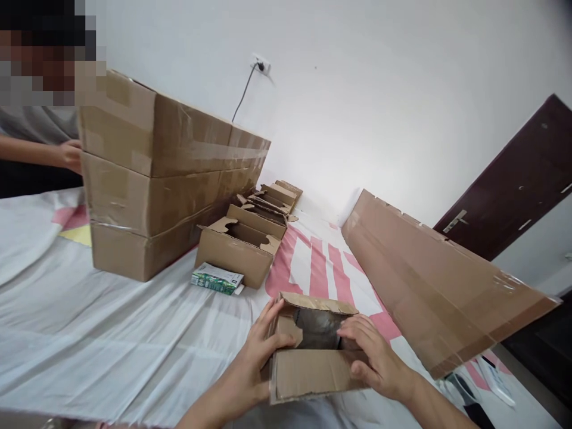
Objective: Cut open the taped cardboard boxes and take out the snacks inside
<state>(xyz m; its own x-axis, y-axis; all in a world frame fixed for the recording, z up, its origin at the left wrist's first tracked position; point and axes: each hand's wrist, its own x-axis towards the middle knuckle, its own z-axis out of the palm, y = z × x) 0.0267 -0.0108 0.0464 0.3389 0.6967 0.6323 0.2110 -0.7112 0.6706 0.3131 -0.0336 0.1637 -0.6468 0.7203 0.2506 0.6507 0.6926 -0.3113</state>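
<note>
Brown cardboard under the fingers — left hand [252,357] parted round one end of a small box [319,375], holding it, thumb over the side flap. Right hand [375,360] half-curled at the other end, fingertips at the opening; whether it grips, we cannot tell. We judge matters partway: flaps spread, dark interior bared, none folded shut. Mouth faces up, long axis left to right, at the near part of the sheet [147,333]. Beyond, we log a row of open boxes [235,257], a green-patterned carton [217,279] by the nearest — and stacked taped cartons [118,205] leftward.
</note>
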